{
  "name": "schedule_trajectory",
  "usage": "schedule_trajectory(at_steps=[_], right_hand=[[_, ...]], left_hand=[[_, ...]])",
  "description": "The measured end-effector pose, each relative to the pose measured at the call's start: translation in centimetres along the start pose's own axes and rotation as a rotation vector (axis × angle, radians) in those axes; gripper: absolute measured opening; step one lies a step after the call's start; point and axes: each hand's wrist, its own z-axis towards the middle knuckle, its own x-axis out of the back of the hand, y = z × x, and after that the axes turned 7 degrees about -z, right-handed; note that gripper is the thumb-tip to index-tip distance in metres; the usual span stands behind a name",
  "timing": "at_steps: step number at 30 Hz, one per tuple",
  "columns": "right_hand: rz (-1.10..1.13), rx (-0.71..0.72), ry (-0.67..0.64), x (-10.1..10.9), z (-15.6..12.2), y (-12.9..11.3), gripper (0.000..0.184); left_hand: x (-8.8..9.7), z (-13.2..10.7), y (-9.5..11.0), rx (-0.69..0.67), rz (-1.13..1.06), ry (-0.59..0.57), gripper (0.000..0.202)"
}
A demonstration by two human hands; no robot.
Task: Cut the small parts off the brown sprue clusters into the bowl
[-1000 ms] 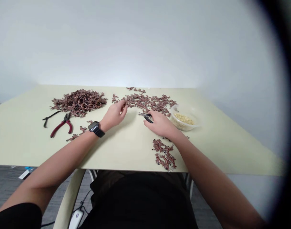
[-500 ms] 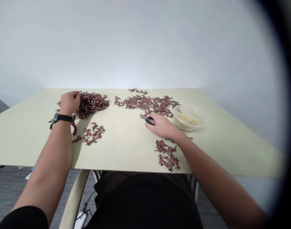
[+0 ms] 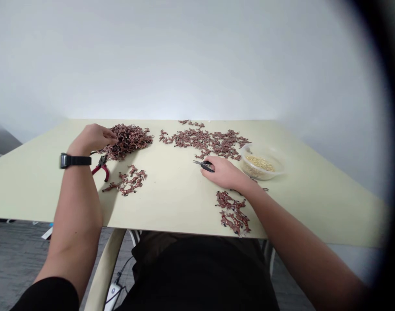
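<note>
My left hand [image 3: 95,137], with a watch [image 3: 74,160] on its wrist, is at the left side of a tall heap of small brown animal-shaped figures [image 3: 132,140]. Its fingers are bent and pressed together against the heap; what they pinch is hidden. Just below lie red-handled pliers [image 3: 105,172], jaws pointing away from me. My right hand [image 3: 223,170] rests on the table, closed around black-handled pliers [image 3: 206,165] whose tips point left. Beyond it spreads a flat layer of the same figures [image 3: 213,141].
A clear plastic bowl [image 3: 278,172] with small gold-coloured pieces [image 3: 260,163] stands right of my right hand. Smaller groups of figures lie at the left front [image 3: 131,182] and by the near edge [image 3: 232,211]. A wall [image 3: 184,60] rises behind the pale table [image 3: 174,194].
My left hand has shifted and turned, its fingers now reaching right into the heap's side, and the red-handled pliers show more fully. The whole view has moved slightly; my right hand keeps its pliers.
</note>
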Motion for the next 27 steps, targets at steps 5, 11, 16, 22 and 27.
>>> schedule_trajectory(at_steps=[5,11,16,22,27], right_hand=[[0.011,-0.002,-0.015,0.1,-0.1,-0.1,0.023],[0.011,0.009,-0.026,0.0,-0.1,0.0,0.025],[0.023,0.017,-0.029,-0.1,-0.1,-0.1,0.025],[0.028,0.012,-0.048,0.0,-0.2,-0.2,0.025],[0.031,0.013,-0.057,-0.1,-0.2,-0.2,0.024]], left_hand=[[-2.3,0.9,0.9,-0.043,-0.018,0.044,0.037],[-3.2,1.7,0.5,0.006,-0.04,0.044,0.057],[-3.1,1.9,-0.2,-0.036,-0.008,0.073,0.045],[-3.2,1.9,-0.3,-0.048,0.012,0.054,0.046],[-2.1,0.6,1.5,-0.071,-0.01,0.098,0.052]])
